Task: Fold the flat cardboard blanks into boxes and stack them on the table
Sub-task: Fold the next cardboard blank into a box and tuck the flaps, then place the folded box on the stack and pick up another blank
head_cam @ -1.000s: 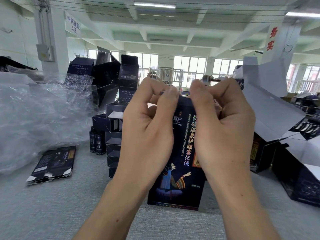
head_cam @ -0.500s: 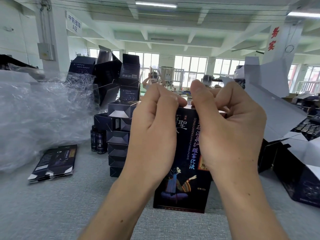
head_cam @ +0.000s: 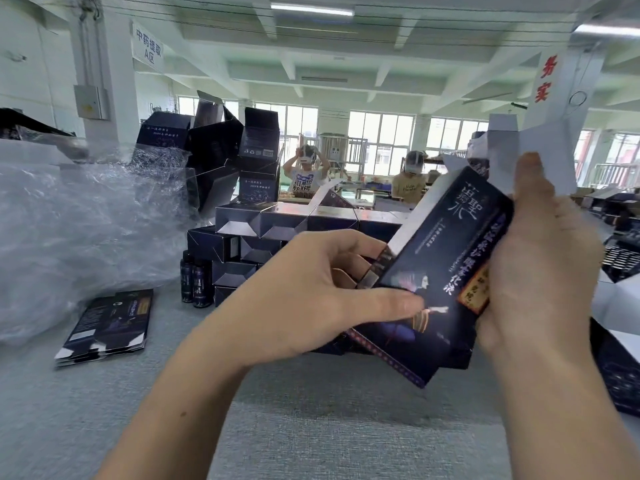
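At the far left a large heap of crumpled clear plastic film (head_cam: 86, 230) is seen lying on the grey bench (head_cam: 311, 427). Just in front of its lower edge a small pile of flat blanks (head_cam: 107, 327) is laid, dark with pale cut edges. To the right of these, two dark bottles (head_cam: 194, 282) are stood upright, touching each other, against the foot of a stack of folded boxes (head_cam: 263, 230). The stack is built in several rows, with more dark boxes piled loosely above and behind it. Nearer the camera, the left hand (head_cam: 311, 292) is raised in front of the stack. Its thumb is laid across the printed front of a dark box (head_cam: 440, 271) and its fingers are curled behind the lower left edge, so that the box is gripped. The box is held tilted, its top leaning to the right, with a pale flap shown along its upper left side. Whether its lower corner touches the bench cannot be told. The box's right edge is grasped by the right hand (head_cam: 540, 265), with the thumb pointed upward beside the top corner and the fingers hidden behind. At the far right, open cartons (head_cam: 540, 157) with white insides are seen.
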